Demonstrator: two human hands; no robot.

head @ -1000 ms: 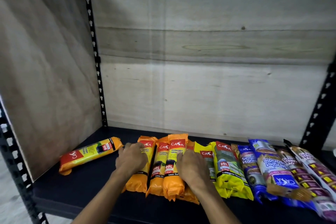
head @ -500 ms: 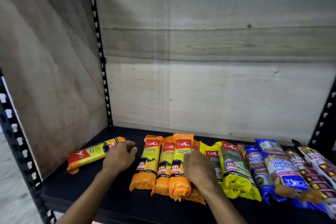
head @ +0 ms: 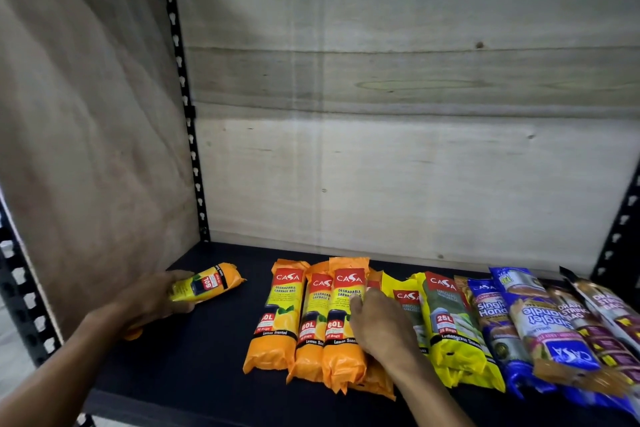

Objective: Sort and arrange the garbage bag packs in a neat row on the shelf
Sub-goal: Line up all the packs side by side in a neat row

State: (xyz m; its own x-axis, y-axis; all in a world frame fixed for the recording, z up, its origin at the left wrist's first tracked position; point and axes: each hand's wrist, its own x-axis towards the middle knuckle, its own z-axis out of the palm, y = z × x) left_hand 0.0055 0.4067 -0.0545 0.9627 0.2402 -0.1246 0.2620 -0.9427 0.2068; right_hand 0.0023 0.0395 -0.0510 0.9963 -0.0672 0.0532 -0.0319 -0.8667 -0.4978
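Note:
A lone orange pack (head: 212,281) lies slanted near the left wall of the black shelf (head: 194,357), and my left hand (head: 152,298) is closed around its near end. A row of garbage bag packs runs rightwards: three orange 60L packs (head: 277,315), yellow 25L packs (head: 450,333), then blue packs (head: 533,326) and brown-purple packs (head: 595,326). My right hand (head: 381,326) rests flat, fingers apart, on the packs where orange meets yellow, covering another orange pack beneath it.
Plywood panels form the left wall (head: 86,149) and back wall (head: 415,166). Perforated black uprights stand at the back left corner (head: 187,114) and at the right edge (head: 620,229). A strip of bare shelf separates the lone pack from the row.
My left hand left the orange row, moved left and took hold of the lone slanted pack. My right hand has stayed on the row.

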